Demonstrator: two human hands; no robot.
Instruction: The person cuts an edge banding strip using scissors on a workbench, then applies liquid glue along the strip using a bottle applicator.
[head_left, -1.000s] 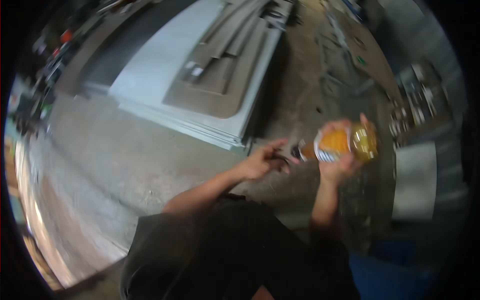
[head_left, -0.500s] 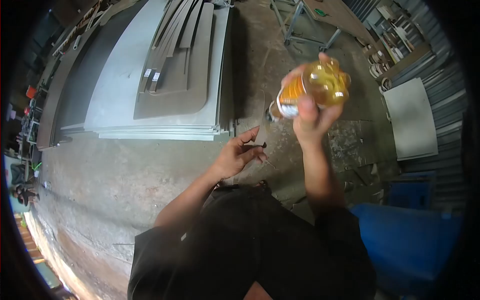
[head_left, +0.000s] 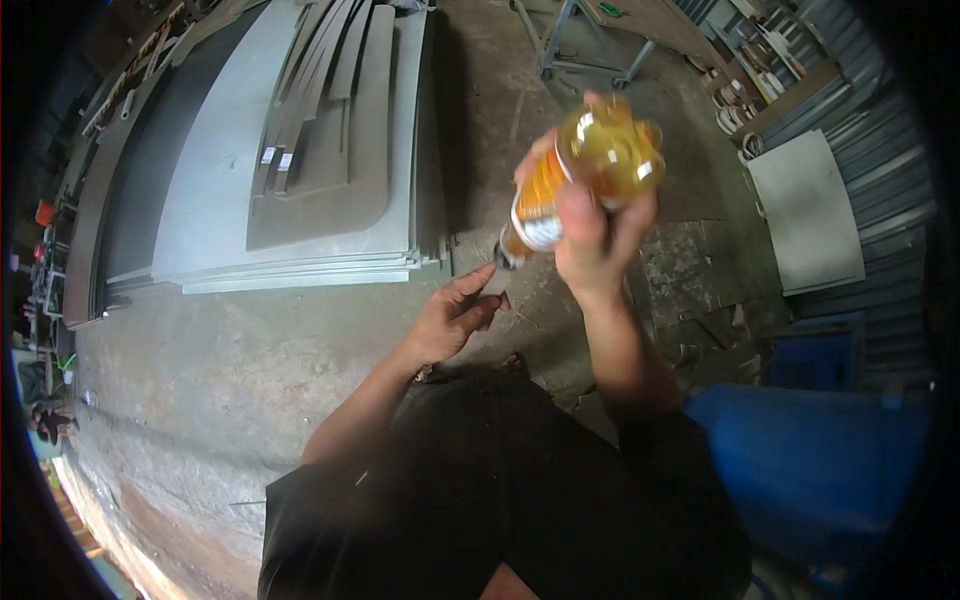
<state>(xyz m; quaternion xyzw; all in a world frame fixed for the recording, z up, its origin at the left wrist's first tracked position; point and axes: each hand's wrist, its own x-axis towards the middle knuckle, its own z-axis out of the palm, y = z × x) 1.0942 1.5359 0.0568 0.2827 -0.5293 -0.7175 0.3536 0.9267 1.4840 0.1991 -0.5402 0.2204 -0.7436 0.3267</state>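
My right hand point(head_left: 600, 235) is wrapped round a clear plastic bottle point(head_left: 545, 190) with yellow liquid and an orange and white label. The bottle is tilted, its base up towards me and its dark neck end pointing down and left. Close below that end is my left hand point(head_left: 455, 318), its index finger reaching to the bottle's mouth. Its thumb and other fingers are curled in, with a small dark spot at their tips that I cannot make out. Whether the index finger touches the bottle is unclear.
A stack of pale sheets point(head_left: 300, 275) with grey cut strips point(head_left: 320, 90) on top stands at left. A wheeled metal frame table point(head_left: 590, 68) is ahead. A white panel point(head_left: 808, 210) leans at right, near a blue covered bulk point(head_left: 810, 450).
The bottle in my right hand has moved left and slightly down in view, its neck now close to my left fingertips. The whole view has shifted a little.
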